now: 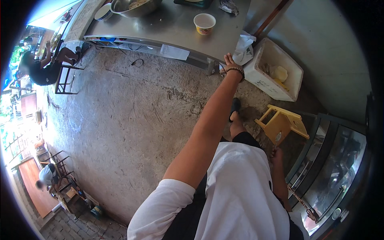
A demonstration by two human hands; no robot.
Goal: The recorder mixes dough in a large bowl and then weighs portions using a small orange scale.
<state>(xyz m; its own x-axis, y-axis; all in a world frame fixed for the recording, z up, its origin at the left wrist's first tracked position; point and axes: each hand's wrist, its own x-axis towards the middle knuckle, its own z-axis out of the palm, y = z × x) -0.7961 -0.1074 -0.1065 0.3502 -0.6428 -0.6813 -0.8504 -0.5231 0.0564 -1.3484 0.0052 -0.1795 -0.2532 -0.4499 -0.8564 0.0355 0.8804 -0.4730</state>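
My left hand (230, 63) is stretched out at the near corner of a stainless steel table (174, 27), its thumb apart from the fingers. Nothing shows in it, and I cannot tell whether it touches the table edge. A beaded bracelet circles that wrist. Low at my side, my right hand (276, 152) grips a metal spoon (278, 138), its bowl upward. On the table stands a white and yellow paper tub (204, 24). Farther back is a steel bowl (136, 8) holding pale food, with a round white lid or container (103, 12) beside it.
A polystyrene box (273, 72) with refuse and a white plastic bag (244, 48) adjoin the table. A yellow wooden stool (277, 121) and a glass-doored cabinet (333, 174) are at my right. Two people (45, 70) (48, 177) are across the concrete floor (126, 120).
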